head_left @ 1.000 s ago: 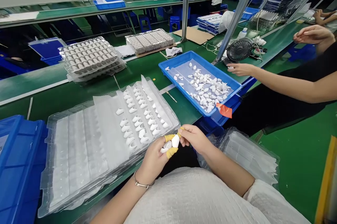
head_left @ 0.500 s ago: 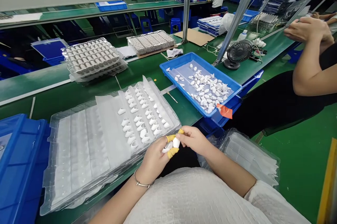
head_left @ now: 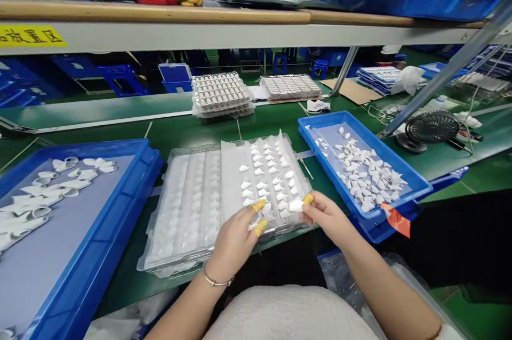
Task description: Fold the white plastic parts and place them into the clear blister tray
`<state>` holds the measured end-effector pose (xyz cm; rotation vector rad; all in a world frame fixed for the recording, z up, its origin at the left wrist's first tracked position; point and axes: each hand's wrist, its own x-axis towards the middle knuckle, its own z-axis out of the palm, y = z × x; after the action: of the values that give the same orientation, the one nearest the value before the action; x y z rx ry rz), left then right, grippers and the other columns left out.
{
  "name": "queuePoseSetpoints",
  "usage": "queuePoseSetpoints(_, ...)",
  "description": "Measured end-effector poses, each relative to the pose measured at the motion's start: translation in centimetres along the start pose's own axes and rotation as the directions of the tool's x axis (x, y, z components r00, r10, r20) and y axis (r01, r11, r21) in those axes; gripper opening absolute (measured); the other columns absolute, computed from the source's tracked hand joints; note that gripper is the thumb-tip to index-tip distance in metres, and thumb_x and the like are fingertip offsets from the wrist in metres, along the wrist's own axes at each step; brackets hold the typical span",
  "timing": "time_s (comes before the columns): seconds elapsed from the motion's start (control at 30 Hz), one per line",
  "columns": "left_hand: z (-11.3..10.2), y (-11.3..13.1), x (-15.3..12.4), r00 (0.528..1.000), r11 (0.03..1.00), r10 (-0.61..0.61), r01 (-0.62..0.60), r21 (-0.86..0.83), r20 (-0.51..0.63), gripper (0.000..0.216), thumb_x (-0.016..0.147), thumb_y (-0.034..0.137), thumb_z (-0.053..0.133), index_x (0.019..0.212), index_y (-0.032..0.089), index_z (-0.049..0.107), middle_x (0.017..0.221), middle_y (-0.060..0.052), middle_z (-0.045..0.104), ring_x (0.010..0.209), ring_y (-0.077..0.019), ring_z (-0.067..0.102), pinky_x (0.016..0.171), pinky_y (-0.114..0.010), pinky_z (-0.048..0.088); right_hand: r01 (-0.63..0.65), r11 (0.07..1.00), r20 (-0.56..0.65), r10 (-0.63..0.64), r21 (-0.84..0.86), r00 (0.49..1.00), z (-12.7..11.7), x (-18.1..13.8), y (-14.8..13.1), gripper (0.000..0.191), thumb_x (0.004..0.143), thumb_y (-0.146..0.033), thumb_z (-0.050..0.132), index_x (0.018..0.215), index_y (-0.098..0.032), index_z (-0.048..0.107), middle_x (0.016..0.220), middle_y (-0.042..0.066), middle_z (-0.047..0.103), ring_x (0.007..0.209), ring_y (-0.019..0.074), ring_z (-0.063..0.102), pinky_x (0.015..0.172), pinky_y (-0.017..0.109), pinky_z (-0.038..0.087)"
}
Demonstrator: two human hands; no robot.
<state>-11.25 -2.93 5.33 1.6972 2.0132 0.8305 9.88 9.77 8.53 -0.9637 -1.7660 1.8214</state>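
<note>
One right hand (head_left: 330,218), thumb and fingers closed in a pinch on a white piece (head_left: 296,205), over the near right part of a clear tray (head_left: 154,233); contact below cannot be told. Smooth surface, end hold: could slip or twist under uneven pressure.

One left hand (head_left: 235,239), thumb and forefinger parted; whether it grips anything is unclear.

Several rows of white shells (head_left: 262,185), close to both hands: low fingertips could knock them askew.

One translucent liner (head_left: 230,175) beneath: a snag might drag the rows.

Two blue bins, left (head_left: 116,247) and right (head_left: 418,196); right forearm near the latter's corner, so a bump could jostle its loose pieces (head_left: 374,169).
</note>
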Motion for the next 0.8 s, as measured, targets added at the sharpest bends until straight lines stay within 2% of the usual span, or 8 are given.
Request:
queuePoseSetpoints(0.1,-1.7,-2.7,-0.3,0.991,0.985,-0.132,0.129,0.118,0.013,0.031,0.093,0.032,0.050,0.122,0.023,0.057,0.126,-0.007,0.064,0.111,-0.0289,0.063,0.086,-0.038,0.051,0.059,0.992,0.024,-0.057,-0.112,0.998,1.8,5.6,-1.8,0.021,0.088,-0.039,0.056,0.085,-0.018,0.058,0.083,0.005,0.066,0.076,0.0176,0.060,0.066,0.028,0.044)
queuePoseSetpoints(0.17,-2.1,-3.8,-0.7,0.985,0.974,-0.164,0.153,0.169,0.053,0.028,0.093,0.029,0.049,0.118,0.022,0.058,0.122,-0.008,0.066,0.104,-0.0299,0.065,0.081,-0.039,0.052,0.150,0.931,0.046,-0.142,-0.334,0.989,3.6,10.3,-2.4,0.022,0.090,-0.035,0.053,0.079,-0.018,0.059,0.082,0.003,0.063,0.078,0.0170,0.058,0.068,0.028,0.042)
queuePoseSetpoints(0.27,-1.9,-4.4,-1.2,0.983,0.969,-0.167,0.148,0.198,0.080,0.025,0.091,0.024,0.047,0.113,0.021,0.059,0.114,-0.009,0.068,0.098,-0.0302,0.066,0.076,-0.038,0.052,0.208,0.625,0.041,-0.271,-0.752,0.962,6.5,17.2,-2.3,0.028,0.092,-0.028,0.050,0.068,-0.016,0.057,0.082,0.003,0.056,0.081,0.0155,0.054,0.070,0.026,0.039)
queuePoseSetpoints(0.4,-1.6,-4.8,-1.8,0.984,0.980,-0.161,0.150,0.131,0.075,0.018,0.090,0.024,0.047,0.102,0.020,0.060,0.102,-0.009,0.069,0.090,-0.0294,0.066,0.072,-0.038,0.050,0.170,0.457,0.049,-0.265,-0.873,0.963,9.1,22.6,-1.1,0.028,0.093,-0.021,0.046,0.073,-0.016,0.065,0.087,0.007,0.055,0.090,0.0199,0.051,0.070,0.028,0.036)
queuePoseSetpoints(0.5,-1.7,-5.6,-2.1,0.981,0.980,-0.188,0.191,-0.055,0.054,0.024,0.091,0.031,0.047,0.108,0.021,0.061,0.105,-0.009,0.068,0.096,-0.0289,0.064,0.079,-0.039,0.049,0.155,0.381,0.066,-0.236,-0.911,0.969,9.8,24.1,-0.1,0.028,0.092,-0.017,0.046,0.075,-0.015,0.068,0.088,0.010,0.056,0.092,0.0235,0.050,0.070,0.030,0.036)
queuePoseSetpoints(0.6,-2.1,-6.2,-2.0,0.957,0.902,-0.289,0.274,-0.333,0.006,0.036,0.089,0.044,0.053,0.119,0.024,0.059,0.117,-0.008,0.065,0.109,-0.0279,0.059,0.091,-0.040,0.046,0.150,0.343,0.082,-0.206,-0.927,0.975,9.9,24.7,0.2,0.024,0.089,-0.015,0.051,0.075,-0.013,0.069,0.087,0.012,0.056,0.091,0.0247,0.051,0.070,0.031,0.036)
queuePoseSetpoints(0.7,-2.8,-5.7,-1.6,0.911,0.712,-0.412,0.308,-0.631,-0.021,0.048,0.086,0.053,0.055,0.122,0.022,0.057,0.095,-0.006,0.068,0.085,-0.0221,0.062,0.082,-0.035,0.048,0.160,0.353,0.086,-0.215,-0.922,0.973,9.7,23.8,-0.7,0.016,0.088,-0.015,0.054,0.083,-0.014,0.070,0.093,0.012,0.057,0.095,0.0246,0.051,0.073,0.031,0.038)
queuePoseSetpoints(0.8,-3.4,-4.0,-1.1,0.896,0.398,-0.438,0.267,-0.878,0.074,0.052,0.089,0.058,0.049,0.124,0.020,0.054,0.074,0.000,0.063,0.061,-0.0143,0.054,0.066,-0.029,0.047,0.193,0.425,0.075,-0.279,-0.884,0.957,9.2,20.0,-2.0,0.019,0.094,-0.023,0.047,0.096,-0.017,0.065,0.099,0.009,0.055,0.094,0.0209,0.052,0.074,0.029,0.040)
